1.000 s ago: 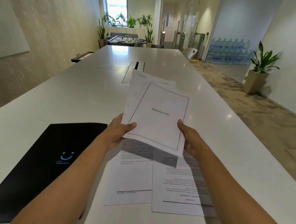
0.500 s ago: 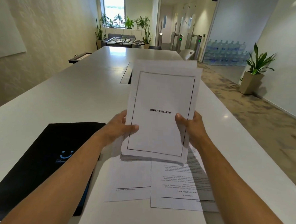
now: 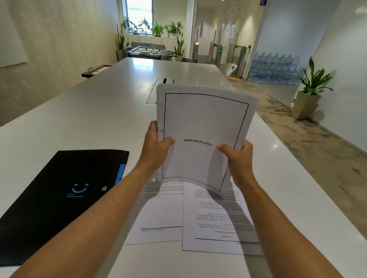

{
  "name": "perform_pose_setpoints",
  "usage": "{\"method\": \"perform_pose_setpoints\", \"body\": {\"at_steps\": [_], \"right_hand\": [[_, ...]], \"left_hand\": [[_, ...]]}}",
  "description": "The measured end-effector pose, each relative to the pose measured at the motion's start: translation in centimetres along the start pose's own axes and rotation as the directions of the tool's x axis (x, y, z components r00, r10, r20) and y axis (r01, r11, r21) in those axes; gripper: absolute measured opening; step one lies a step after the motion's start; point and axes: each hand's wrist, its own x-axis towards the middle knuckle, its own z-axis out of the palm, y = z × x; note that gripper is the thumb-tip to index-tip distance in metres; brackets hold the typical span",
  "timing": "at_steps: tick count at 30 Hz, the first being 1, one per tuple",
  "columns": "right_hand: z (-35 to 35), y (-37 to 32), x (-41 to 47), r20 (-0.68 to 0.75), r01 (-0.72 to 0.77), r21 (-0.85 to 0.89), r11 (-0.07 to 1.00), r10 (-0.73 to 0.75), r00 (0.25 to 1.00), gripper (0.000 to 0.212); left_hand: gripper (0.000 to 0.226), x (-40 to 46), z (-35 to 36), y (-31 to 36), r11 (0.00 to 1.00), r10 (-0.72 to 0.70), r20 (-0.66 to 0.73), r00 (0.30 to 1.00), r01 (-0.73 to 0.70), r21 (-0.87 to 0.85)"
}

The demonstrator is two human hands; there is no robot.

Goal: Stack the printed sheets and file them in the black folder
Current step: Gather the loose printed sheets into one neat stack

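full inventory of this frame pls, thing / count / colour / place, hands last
Stack of printed sheets with BIBLIOGRAPHY page on top: one stack, white, held upright over the table, centre.
Loose printed sheets: two, white with black text, flat on the table below the stack, the right one overlapping the left.
Flat black folder with blue smiley logo: one, black, closed, on the table at left.
Long white table: one, white, runs away from the camera.
Potted plant in tan planter: one, green, on the floor at right.
Water bottles: many, pale blue, stacked behind glass, far right.
Foosball table: one, dark, far end under the window.
Left hand: grips the stack's left edge.
Right hand: grips the stack's right edge.
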Motion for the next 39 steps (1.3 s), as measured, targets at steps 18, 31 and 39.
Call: {"method": "perform_pose_setpoints", "body": {"at_steps": [18,31,39], "right_hand": [[1.2,1.6,-2.2,-0.079,-0.03,-0.057,0.998,0.025,0.997,0.04],[-1.9,3.0,-1.5,-0.18,-0.458,0.252,0.853,0.506,0.844,0.028],[-2.3,6.4,-2.5,-0.162,-0.68,-0.167,0.714,0.66,0.733,0.052]], "left_hand": [[0.028,-1.8,0.7,-1.4,0.994,-0.04,-0.135,0.99,0.053,0.1],[0.094,-5.1,-3.5,-6.2,0.212,-0.405,-0.19,0.894,0.294,0.932],[0.112,-3.5,-1.9,-5.4,0.157,-0.502,-0.192,0.844,0.307,0.939]]}}
